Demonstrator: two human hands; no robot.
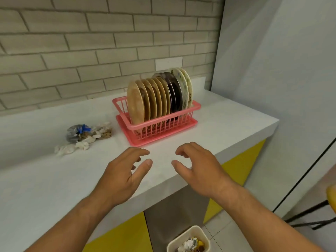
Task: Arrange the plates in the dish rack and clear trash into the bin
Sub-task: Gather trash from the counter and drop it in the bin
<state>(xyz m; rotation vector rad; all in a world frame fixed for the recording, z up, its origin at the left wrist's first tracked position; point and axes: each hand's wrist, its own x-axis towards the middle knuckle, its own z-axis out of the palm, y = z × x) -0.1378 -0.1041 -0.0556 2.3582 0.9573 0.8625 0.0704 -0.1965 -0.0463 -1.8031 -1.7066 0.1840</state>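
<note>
free: countertop (pixel 227 120) front edge and right corner bare | blocked: dish rack (pixel 156 122) mid-back, trash pile (pixel 85 137) left of it

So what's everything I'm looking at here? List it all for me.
Dish rack: one, pink, on the counter near the wall.
Plates: about a dozen, mostly tan, some dark, some pale patterned, upright in the rack.
Trash pile: one, white scraps and a clear bag, left of the rack.
Counter: one, white.
Bin: one, cream, on the floor, holding trash.
Left hand: open, empty, over the counter.
Right hand: open, empty.
</note>
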